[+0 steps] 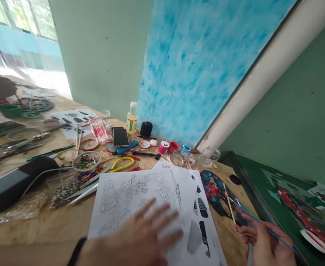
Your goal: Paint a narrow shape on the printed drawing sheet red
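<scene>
My left hand point(140, 232), blurred, is open with its fingers spread over a sheet of line drawings point(134, 184). Whether it touches the paper I cannot tell. Beneath that sheet is another paper point(190, 207) with dark painted shapes. At the right, my right hand point(270, 240) is closed on a thin blue-handled paintbrush point(275, 235), its tip end towards the palette. A pale wooden stick point(230, 207) with a red end meets my right fingertips and crosses the paint-smeared palette point(213, 190); I cannot tell whether they grip it.
Scissors point(89, 188), a bag of beads point(65, 190), a phone point(120, 137), a bottle point(132, 119), paint pots point(173, 147) and a glass jar point(210, 155) crowd the table behind the papers. Another person's hand point(0, 89) works at far left. A green surface point(251, 170) lies right.
</scene>
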`<state>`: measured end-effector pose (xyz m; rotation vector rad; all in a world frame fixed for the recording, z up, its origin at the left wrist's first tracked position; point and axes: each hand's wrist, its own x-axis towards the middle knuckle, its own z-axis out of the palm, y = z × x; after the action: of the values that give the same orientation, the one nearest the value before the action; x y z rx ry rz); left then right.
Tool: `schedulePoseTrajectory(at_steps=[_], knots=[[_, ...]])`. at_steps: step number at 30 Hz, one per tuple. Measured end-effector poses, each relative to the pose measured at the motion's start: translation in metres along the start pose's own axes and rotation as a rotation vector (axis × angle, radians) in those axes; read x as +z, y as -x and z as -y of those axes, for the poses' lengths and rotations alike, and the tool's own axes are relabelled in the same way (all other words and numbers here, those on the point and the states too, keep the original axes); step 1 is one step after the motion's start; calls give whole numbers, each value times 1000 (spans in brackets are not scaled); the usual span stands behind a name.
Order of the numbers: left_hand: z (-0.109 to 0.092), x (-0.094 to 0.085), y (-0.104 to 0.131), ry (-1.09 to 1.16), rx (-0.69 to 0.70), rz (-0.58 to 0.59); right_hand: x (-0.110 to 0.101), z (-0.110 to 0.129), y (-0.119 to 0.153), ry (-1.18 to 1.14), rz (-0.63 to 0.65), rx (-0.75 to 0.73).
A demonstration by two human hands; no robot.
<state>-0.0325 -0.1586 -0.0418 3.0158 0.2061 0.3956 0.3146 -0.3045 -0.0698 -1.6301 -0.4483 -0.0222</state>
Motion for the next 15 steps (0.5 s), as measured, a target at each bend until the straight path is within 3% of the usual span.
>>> schedulePoseTrajectory(at_steps=[3, 6, 9, 15], knots=[[47, -16, -8, -135, -344, 19, 3, -3, 0, -106, -23, 21], [79, -21, -12, -199, -495, 74, 3, -7, 0, -171, -23, 65], [93, -20, -15, -228, -563, 117, 0, -12, 0, -138, 12, 65], [98, -15, -20, -223, -625, 103, -6, -16, -2, -50, 35, 58]])
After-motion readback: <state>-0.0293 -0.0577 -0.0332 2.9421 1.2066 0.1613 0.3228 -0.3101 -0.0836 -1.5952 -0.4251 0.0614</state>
